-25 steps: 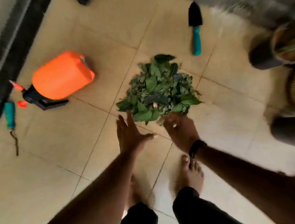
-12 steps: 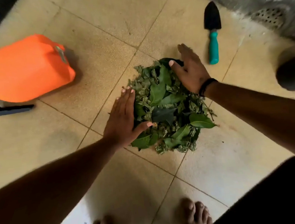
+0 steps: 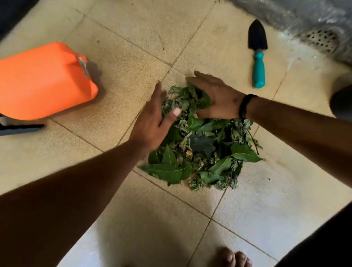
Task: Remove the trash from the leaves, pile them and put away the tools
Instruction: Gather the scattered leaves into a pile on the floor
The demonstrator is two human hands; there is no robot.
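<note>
The leaf pile (image 3: 199,150) sits on the tiled floor (image 3: 122,53), near the middle of the view. The left hand (image 3: 151,122) rests against the pile's left flank with fingers straight and released, thumb lying on the leaves. The right hand (image 3: 216,98) covers the far top of the pile, fingers bent down into the leaves; whether they grasp any cannot be told.

Handling, as a judgement: the pile is light, loose and soft. It mixes broad, glossy, flexible green leaves with crumpled, dull, dry ones that are likely brittle. It will scatter if pinched; cup it from opposite sides with flat palms and press inward.

The trowel (image 3: 257,53) lies well apart, beyond the right hand: a black pointed blade, likely rigid, on a smooth teal handle, which is the place to take hold. The orange sprayer tank (image 3: 36,81), smooth rounded plastic, lies on its side to the left
</note>
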